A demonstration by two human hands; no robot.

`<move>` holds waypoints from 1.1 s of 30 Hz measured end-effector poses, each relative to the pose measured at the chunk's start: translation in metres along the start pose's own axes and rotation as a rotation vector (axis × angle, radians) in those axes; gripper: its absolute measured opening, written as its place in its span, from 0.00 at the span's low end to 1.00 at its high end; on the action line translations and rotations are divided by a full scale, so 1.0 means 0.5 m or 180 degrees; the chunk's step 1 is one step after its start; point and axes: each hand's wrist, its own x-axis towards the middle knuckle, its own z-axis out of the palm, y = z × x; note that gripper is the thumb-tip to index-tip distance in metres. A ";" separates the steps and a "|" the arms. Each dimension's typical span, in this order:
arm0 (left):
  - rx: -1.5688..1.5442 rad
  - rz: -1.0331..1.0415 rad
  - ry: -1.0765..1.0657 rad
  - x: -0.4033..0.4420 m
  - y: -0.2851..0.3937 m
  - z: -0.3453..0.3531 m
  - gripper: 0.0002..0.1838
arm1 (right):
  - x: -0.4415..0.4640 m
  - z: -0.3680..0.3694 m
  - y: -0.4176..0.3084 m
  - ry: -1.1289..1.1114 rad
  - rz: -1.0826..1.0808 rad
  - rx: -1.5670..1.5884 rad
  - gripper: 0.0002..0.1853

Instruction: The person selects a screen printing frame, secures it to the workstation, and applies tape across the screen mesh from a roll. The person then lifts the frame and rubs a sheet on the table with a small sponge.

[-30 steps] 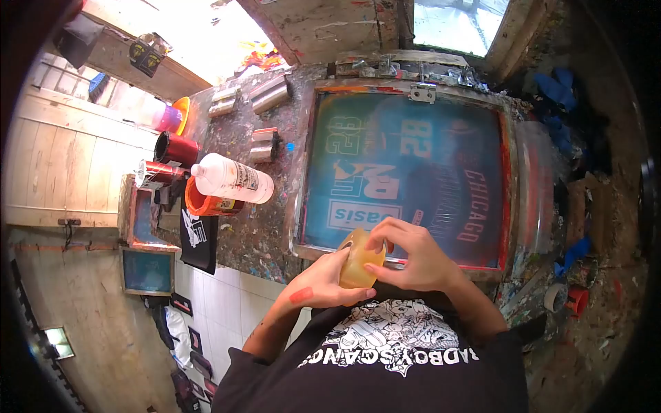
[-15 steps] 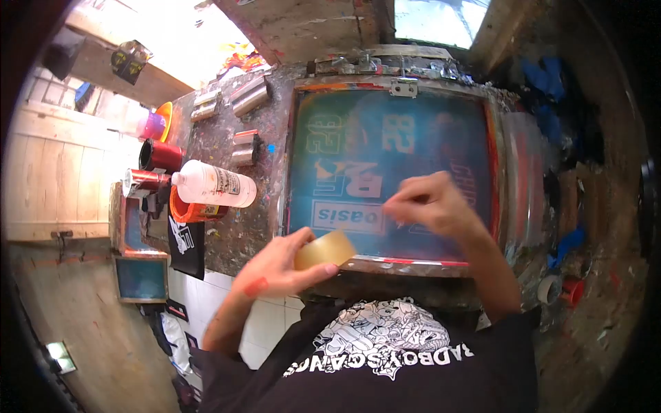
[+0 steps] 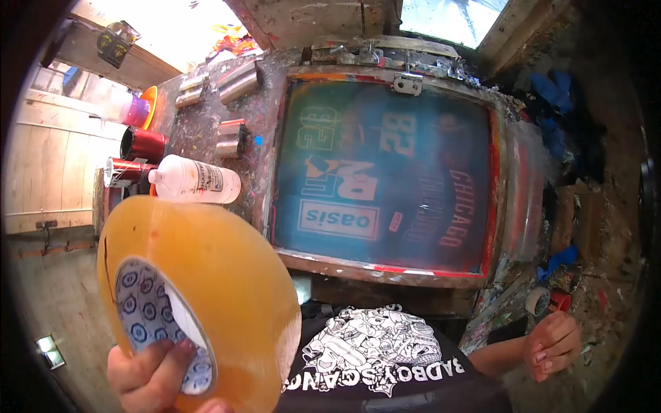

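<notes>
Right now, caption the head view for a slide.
Left hand holding an amber tape roll, right hand well apart, before a framed screen.

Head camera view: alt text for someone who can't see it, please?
The left hand holds a roll of yellow tape close to the camera. Beyond, a framed screen with lettering on a stained bench; right hand at lower right.

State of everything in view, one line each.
Left hand: fingers inside the tape roll's core.
Tape roll: held up, core facing camera.
Right hand: fingers curled; can't tell if it's holding anything.
Screen: lowered, designs showing.
Hinge clamp: at screen's far edge.
White bottle: looks capped, fill unclear.
Metal pieces: three, spaced apart on bench.
</notes>
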 end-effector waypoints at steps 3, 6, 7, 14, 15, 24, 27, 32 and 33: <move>0.0056 -0.0051 0.0675 -0.015 0.002 0.036 0.19 | -0.026 -0.007 0.021 0.0104 0.0199 0.0245 0.10; -0.0092 -0.0153 0.0067 -0.003 -0.003 0.009 0.18 | -0.085 0.026 0.092 0.0784 0.1099 -0.0486 0.08; -0.0059 -0.0227 0.0055 -0.009 -0.002 0.005 0.18 | -0.049 0.053 0.156 0.0205 0.1292 -0.0410 0.06; -0.0456 -0.1413 0.1344 0.082 -0.115 0.301 0.15 | 0.074 0.085 0.164 -0.1582 0.3003 -0.1925 0.06; -0.0326 -0.1408 0.1380 0.119 -0.150 0.361 0.16 | 0.094 0.089 0.163 -0.1870 0.3055 -0.2031 0.07; 0.0204 -0.1899 0.1662 0.309 -0.280 0.779 0.17 | 0.182 0.207 0.205 -0.3024 0.2473 -0.1516 0.10; 0.0424 -0.2072 0.2365 0.320 -0.227 0.673 0.21 | 0.190 0.227 0.257 -0.3415 0.1942 -0.1166 0.07; -0.4844 -0.1331 0.1501 0.242 -0.073 0.641 0.23 | 0.202 0.255 0.368 -0.3501 0.2121 -0.0619 0.07; -0.4971 -0.1415 0.1323 0.224 -0.039 0.645 0.22 | 0.200 0.254 0.396 -0.3464 0.2090 -0.0506 0.08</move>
